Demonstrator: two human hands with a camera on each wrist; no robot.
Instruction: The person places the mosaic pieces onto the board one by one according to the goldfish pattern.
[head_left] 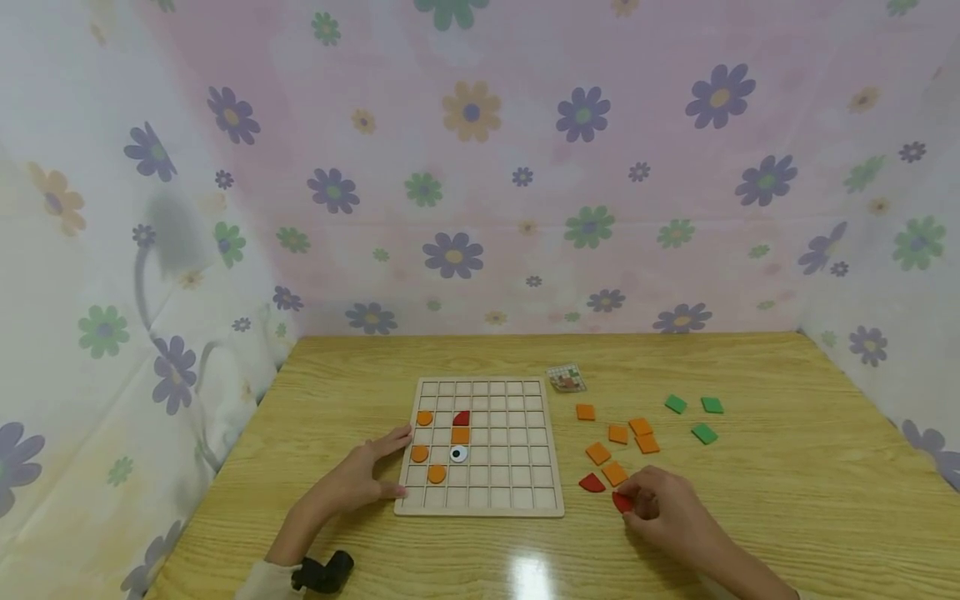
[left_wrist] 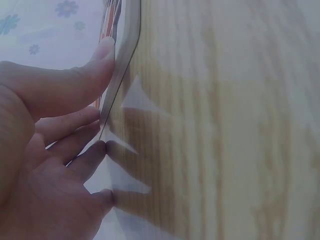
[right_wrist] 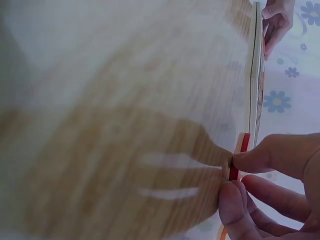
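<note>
A wooden grid board lies on the table, holding several orange discs, one red quarter-circle tile, an orange square tile and a white eye piece. My left hand rests at the board's left edge, its thumb and fingers straight and spread along the rim. Right of the board, my right hand pinches a red quarter-circle tile between thumb and fingers, low over the table. Another red quarter-circle tile lies just left of it. In the right wrist view the pinched red tile shows edge-on.
Several loose orange square tiles lie right of the board, with 3 green tiles farther right. A small printed picture card lies by the board's far right corner. Flowered cloth hangs behind the table.
</note>
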